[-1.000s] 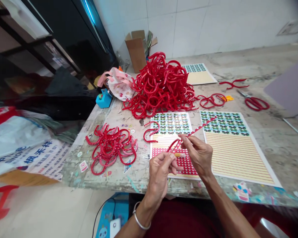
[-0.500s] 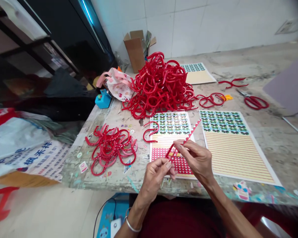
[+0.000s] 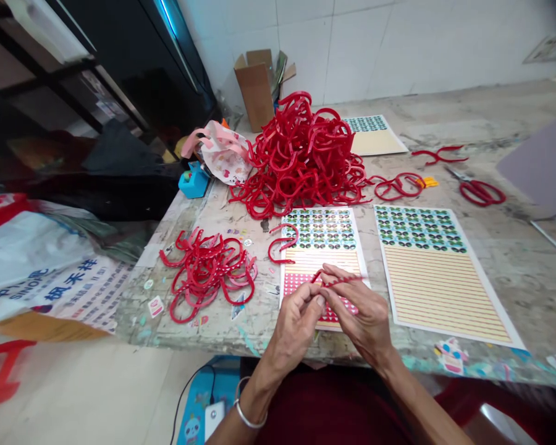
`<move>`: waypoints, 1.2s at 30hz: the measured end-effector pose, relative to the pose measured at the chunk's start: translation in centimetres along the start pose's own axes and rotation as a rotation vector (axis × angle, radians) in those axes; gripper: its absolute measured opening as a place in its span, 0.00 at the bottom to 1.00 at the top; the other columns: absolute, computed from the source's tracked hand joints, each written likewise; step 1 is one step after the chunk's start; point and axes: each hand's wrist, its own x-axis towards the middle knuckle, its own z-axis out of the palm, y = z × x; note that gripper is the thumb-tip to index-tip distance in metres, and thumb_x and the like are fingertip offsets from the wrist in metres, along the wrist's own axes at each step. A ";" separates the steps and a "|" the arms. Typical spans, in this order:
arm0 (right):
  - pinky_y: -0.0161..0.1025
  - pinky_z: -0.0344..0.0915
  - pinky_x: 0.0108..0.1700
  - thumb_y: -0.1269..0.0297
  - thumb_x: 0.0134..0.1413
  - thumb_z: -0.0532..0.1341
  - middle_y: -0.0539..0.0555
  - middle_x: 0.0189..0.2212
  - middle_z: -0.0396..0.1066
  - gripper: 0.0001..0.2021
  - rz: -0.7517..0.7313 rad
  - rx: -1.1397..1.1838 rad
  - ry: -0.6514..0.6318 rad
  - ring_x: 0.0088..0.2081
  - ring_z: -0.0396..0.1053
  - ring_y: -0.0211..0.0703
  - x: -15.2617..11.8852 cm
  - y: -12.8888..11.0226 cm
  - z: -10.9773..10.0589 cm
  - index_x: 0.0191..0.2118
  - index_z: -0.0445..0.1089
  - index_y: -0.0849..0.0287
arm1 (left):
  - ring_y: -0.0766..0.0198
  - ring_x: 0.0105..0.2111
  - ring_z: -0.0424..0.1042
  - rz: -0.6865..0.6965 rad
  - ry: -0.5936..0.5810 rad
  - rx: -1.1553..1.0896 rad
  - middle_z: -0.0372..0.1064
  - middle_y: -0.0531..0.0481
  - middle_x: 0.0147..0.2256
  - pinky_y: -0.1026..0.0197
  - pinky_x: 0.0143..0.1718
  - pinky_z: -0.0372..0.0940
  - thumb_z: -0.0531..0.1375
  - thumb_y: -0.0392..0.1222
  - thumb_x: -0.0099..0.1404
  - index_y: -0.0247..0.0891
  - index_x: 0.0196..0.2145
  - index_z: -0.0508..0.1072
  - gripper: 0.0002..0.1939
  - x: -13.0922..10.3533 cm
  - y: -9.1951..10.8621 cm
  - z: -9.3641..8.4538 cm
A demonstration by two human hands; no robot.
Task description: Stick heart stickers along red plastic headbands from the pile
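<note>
Forearms angled in from the lower edge, one bangle point(image 3: 249, 415) on the left wrist. Pinching a red band point(image 3: 317, 276) in the left hand point(image 3: 293, 321), thumb against curled fingers; pinching a scalloped strip point(image 3: 349, 280) in the right hand point(image 3: 364, 315), its free end pointing right. Both sets of fingertips close together above the left sheet point(image 3: 324, 256), band and strip between them.

Just right of that, a second sheet point(image 3: 449, 296), likewise printed with small pictures above, lines below. Off to the left, a bag point(image 3: 50, 272) reading 枫禾祥 and, partly legible, SINO; smaller lines too blurred. On the table, one heap point(image 3: 210, 272) of red and pink bands, too tangled to count. Across the left sheet's edge, one red S-shape point(image 3: 297, 235).

Farther back, one blue holder point(image 3: 193, 184), one pair of scissors point(image 3: 467, 181), one large red mound point(image 3: 301, 151) beside one pouch point(image 3: 225, 154). Beyond, two crossed bands point(image 3: 437, 154), a third sheet point(image 3: 380, 142), one cardboard box point(image 3: 254, 93).
</note>
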 end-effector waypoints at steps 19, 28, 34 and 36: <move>0.42 0.72 0.45 0.64 0.45 0.68 0.57 0.51 0.64 0.26 0.660 0.661 -0.314 0.52 0.64 0.50 0.9 -0.3 -0.7 0.52 0.64 0.53 | 0.67 0.28 0.64 0.169 0.004 0.280 0.67 0.51 0.29 0.65 0.32 0.59 0.53 0.40 0.64 0.36 0.36 0.70 0.08 -1.6 -1.8 -1.2; 0.36 0.73 0.40 0.63 0.48 0.66 0.54 0.46 0.62 0.21 0.492 0.447 -0.360 0.45 0.68 0.43 0.9 -0.4 -1.5 0.50 0.68 0.52 | 0.61 0.35 0.69 0.268 0.064 0.430 0.72 0.47 0.33 0.61 0.39 0.63 0.54 0.36 0.63 0.36 0.46 0.71 0.14 -1.8 -2.3 -0.9; 0.41 0.69 0.46 0.60 0.50 0.64 0.56 0.44 0.69 0.16 0.492 0.395 -0.313 0.50 0.65 0.47 0.8 0.0 -1.7 0.47 0.72 0.53 | 0.64 0.34 0.69 0.328 0.073 0.381 0.72 0.49 0.34 0.63 0.37 0.63 0.55 0.34 0.62 0.38 0.44 0.73 0.13 -1.8 -2.7 -0.5; 0.44 0.67 0.49 0.59 0.50 0.64 0.56 0.43 0.70 0.15 0.474 0.388 -0.304 0.48 0.66 0.47 1.0 0.1 -1.8 0.45 0.73 0.53 | 0.66 0.31 0.69 0.331 0.087 0.351 0.71 0.51 0.32 0.65 0.34 0.62 0.55 0.34 0.63 0.39 0.42 0.74 0.12 -1.7 -2.7 -0.4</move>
